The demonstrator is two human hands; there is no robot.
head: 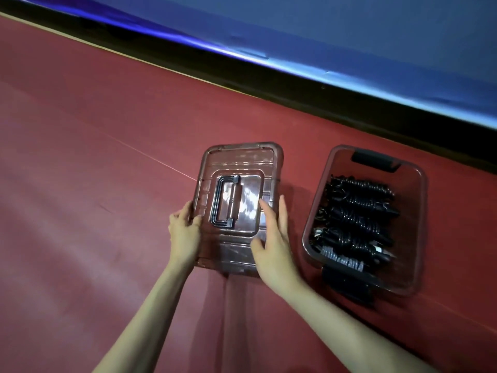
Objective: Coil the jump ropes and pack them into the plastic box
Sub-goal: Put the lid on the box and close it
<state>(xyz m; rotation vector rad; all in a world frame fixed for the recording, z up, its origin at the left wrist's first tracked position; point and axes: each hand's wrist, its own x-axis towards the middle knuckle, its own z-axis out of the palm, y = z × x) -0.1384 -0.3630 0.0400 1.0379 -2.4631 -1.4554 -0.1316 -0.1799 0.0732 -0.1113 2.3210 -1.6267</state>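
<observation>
Left hand (185, 232) grips the left edge of the clear lid (236, 208): thumb on top, fingers curled over the rim. Right hand (271, 243) lies on the lid's right side, fingers straight, thumb spread, pressing flat, not clasping. Lid lies flat on the red floor (94, 184), black folding handle (224, 201) facing up between the two hands. Plastic box (414, 238) stands open just right of the lid, apart from both hands. Coiled black jump ropes (357, 219) lie stacked inside it.
</observation>
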